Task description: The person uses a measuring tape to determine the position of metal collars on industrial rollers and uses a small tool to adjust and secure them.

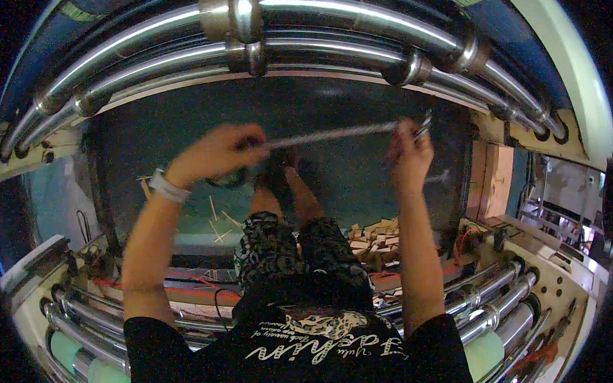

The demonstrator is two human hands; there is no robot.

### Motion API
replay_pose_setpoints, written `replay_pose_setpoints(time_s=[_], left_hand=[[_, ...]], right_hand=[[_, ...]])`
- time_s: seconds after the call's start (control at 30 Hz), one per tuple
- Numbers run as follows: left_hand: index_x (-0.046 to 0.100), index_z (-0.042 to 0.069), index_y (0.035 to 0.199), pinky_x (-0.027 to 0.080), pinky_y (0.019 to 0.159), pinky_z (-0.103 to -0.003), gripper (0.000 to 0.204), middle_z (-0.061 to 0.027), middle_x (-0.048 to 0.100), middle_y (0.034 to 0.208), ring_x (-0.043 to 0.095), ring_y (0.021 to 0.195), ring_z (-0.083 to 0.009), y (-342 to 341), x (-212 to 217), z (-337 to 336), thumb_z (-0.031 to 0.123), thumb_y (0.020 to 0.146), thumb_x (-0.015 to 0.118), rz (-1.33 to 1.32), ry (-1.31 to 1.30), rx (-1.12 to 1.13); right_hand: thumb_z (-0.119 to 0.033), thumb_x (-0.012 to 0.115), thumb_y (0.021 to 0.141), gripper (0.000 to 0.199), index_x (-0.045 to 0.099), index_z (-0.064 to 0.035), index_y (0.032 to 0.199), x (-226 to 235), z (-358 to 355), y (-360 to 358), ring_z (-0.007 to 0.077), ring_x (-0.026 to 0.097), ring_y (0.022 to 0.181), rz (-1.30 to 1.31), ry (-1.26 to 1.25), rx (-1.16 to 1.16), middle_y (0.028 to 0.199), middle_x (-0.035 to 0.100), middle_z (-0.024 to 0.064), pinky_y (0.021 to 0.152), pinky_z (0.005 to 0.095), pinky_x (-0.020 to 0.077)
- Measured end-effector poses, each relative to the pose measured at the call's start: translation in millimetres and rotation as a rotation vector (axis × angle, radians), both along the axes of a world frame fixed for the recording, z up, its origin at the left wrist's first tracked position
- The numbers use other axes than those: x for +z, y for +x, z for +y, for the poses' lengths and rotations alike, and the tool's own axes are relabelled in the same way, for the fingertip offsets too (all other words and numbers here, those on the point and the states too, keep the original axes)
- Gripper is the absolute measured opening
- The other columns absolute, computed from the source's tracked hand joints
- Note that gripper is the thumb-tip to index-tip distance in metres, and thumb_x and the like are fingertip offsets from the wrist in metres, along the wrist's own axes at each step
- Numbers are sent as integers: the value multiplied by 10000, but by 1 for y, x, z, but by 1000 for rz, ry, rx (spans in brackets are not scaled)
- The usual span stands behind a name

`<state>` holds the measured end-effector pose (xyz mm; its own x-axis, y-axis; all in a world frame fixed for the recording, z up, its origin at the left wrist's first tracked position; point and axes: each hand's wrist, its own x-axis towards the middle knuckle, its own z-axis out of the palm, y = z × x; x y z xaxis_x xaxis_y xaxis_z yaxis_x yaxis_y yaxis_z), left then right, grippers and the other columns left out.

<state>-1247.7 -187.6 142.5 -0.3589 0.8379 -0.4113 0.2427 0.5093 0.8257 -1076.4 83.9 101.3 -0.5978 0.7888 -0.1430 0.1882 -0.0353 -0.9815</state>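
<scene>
A thin grey-white strip [332,133] stretches between my two hands, rising slightly toward the right. Motion blurs it, so its exact kind is unclear. My left hand [220,149], with a pale band on the wrist, is closed around the strip's left end. A dark curved piece [231,182] hangs just below that hand; whether it belongs to the strip I cannot tell. At the other end, my right hand [410,154] pinches the strip, its fingers closed. A short shiny piece [426,121] sticks up past those fingers.
Shiny metal rollers [353,7] with collars span the machine ahead. More rollers [485,299] lie behind me on both sides. Broken pale scraps [379,240] are heaped by my legs at the right, and thin pale slivers [218,219] lie at the left. Orange cables run nearby.
</scene>
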Motion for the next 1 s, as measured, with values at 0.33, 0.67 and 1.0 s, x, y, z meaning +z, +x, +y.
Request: replay_pose_setpoints(time_s=[0.33, 0.67, 1.0], left_hand=[[563, -12, 886, 424, 639, -298, 149, -133, 569, 744, 535, 675, -221, -95, -36, -4, 118, 813, 555, 611, 275, 114], [612, 70, 855, 455, 621, -426, 217, -174, 594, 766, 572, 713, -352, -114, -48, 16, 269, 802, 542, 904, 116, 142], [626, 101, 896, 468, 640, -431, 315, -155, 612, 776, 581, 715, -357, -114, -43, 22, 386, 813, 519, 956, -19, 139]], right_hand=[[-134, 638, 794, 113, 540, -83, 772, -54, 97, -68, 41, 361, 445, 298, 226, -91, 596, 468, -41, 384, 204, 260], [-103, 642, 782, 98, 551, -109, 745, -69, 122, -78, 56, 470, 533, 324, 292, -135, 676, 562, -17, 421, 187, 320], [-161, 622, 809, 125, 536, -95, 746, -52, 114, -82, 83, 440, 517, 238, 183, -87, 645, 519, -10, 448, 223, 346]])
